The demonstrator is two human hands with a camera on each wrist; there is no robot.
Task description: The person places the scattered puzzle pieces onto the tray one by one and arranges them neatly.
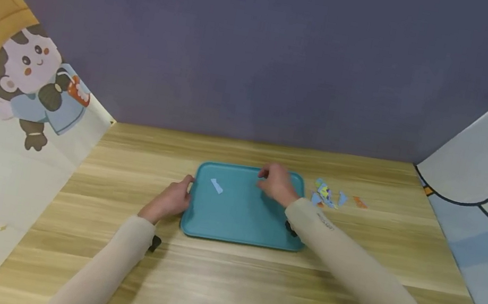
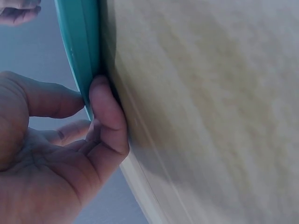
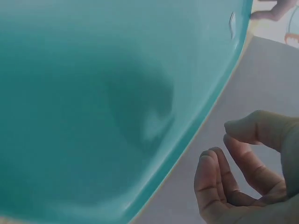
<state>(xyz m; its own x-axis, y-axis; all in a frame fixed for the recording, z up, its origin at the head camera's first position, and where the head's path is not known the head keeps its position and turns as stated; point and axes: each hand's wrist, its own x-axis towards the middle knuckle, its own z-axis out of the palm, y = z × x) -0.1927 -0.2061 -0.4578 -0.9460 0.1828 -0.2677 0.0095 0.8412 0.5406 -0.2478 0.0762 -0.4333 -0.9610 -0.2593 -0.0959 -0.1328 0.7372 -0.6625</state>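
Note:
A teal tray point(image 1: 237, 221) with a raised rim lies on the wooden table. My left hand point(image 1: 174, 198) holds its left edge; in the left wrist view, thumb and curled fingers point(image 2: 108, 107) pinch the teal rim point(image 2: 80, 42). On the tray's left part rests one small pale-blue scrap point(image 1: 216, 186), flat like paper. Over the tray's far right part is my right hand point(image 1: 278, 183), its fingers loosely bent. The right wrist view shows thumb and index tips close together, the other fingers point(image 3: 205, 179) curved, and nothing visible between them.
Just right of the tray, a small heap of blue, yellow and orange scraps point(image 1: 324, 193) lies on the table point(image 1: 221, 288). A blue scrap point(image 1: 343, 198) and an orange scrap point(image 1: 360, 202) lie beside it. A dark purple-grey wall point(image 1: 259, 58) stands behind, with printed panels at both sides.

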